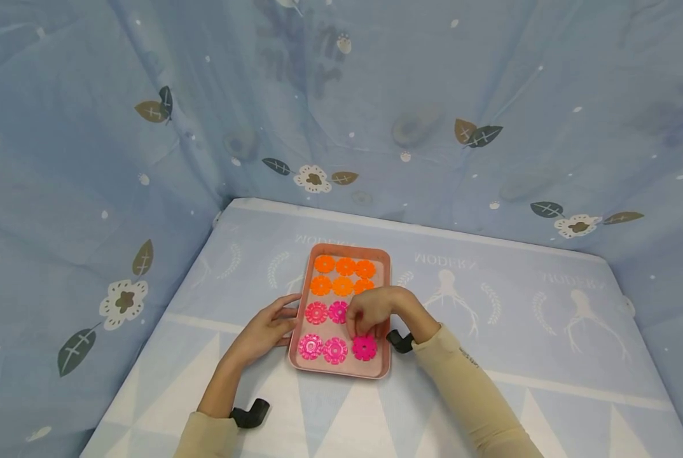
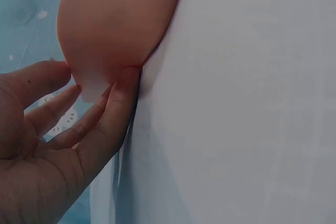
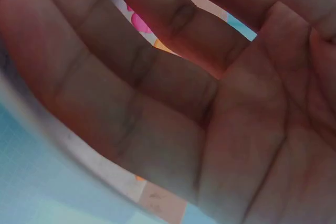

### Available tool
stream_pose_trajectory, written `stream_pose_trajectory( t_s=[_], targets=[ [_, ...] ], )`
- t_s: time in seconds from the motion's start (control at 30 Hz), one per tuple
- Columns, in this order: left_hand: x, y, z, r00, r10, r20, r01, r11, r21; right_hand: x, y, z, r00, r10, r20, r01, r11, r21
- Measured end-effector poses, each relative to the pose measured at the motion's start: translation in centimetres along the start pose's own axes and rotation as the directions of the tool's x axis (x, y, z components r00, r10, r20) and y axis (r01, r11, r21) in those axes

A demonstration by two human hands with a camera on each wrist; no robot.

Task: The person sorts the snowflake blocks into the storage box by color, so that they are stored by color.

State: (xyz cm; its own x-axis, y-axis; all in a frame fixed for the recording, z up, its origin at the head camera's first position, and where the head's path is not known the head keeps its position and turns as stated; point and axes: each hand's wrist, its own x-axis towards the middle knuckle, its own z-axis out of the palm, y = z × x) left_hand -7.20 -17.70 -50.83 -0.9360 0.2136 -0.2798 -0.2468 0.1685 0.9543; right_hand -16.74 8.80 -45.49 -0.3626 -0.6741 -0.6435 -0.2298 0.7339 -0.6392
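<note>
A pink tray holds flower-shaped discs in rows. The far rows are orange discs; the near rows are pink discs, with a magenta disc at the near right. My left hand rests its spread fingertips against the tray's left side; in the left wrist view they touch the tray's outer wall. My right hand reaches in over the tray's right side, fingers bent down just beyond the magenta disc. Its fingertips are hidden, and I cannot tell whether they pinch a disc.
The tray stands on a table with a patterned blue and white cloth. Blue floral curtains hang behind the table and at its sides. A black wrist mount is on the left wrist, another on the right.
</note>
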Motion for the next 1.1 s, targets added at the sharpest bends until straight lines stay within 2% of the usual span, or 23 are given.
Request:
stream_pose_trajectory(
  t_s=[0.23,0.5,0.6,0.7,0.83,0.97,1.1],
  targets=[
    [0.0,0.0,-0.2,1.000,0.005,0.015,-0.005,1.000,-0.001,-0.1,0.2,0.1,1.000,0.003,-0.010,-0.003,1.000,0.012],
    [0.1,-0.2,-0.1,1.000,0.004,0.027,-0.004,1.000,0.003,-0.4,0.8,0.0,0.994,-0.091,-0.065,0.091,0.996,-0.005],
    [0.2,-0.1,0.0,1.000,-0.002,0.022,0.002,1.000,0.012,-0.8,1.0,-0.2,0.982,-0.148,-0.120,0.140,0.988,-0.072],
    [0.2,0.1,0.1,1.000,-0.001,0.004,0.001,1.000,0.023,-1.1,1.3,-0.3,0.961,-0.198,-0.193,0.177,0.977,-0.121],
    [0.0,0.2,0.1,1.000,0.010,-0.027,-0.008,0.996,0.085,-1.9,2.1,-0.2,0.923,-0.229,-0.308,0.214,0.973,-0.083],
    [-0.1,0.4,-0.1,0.998,0.043,-0.051,-0.032,0.981,0.190,-3.0,3.1,0.0,0.867,-0.225,-0.445,0.255,0.967,0.007],
    [-0.3,0.8,-0.5,0.991,0.111,-0.069,-0.086,0.952,0.294,-4.2,4.1,0.1,0.801,-0.192,-0.567,0.310,0.944,0.118]
  ],
)
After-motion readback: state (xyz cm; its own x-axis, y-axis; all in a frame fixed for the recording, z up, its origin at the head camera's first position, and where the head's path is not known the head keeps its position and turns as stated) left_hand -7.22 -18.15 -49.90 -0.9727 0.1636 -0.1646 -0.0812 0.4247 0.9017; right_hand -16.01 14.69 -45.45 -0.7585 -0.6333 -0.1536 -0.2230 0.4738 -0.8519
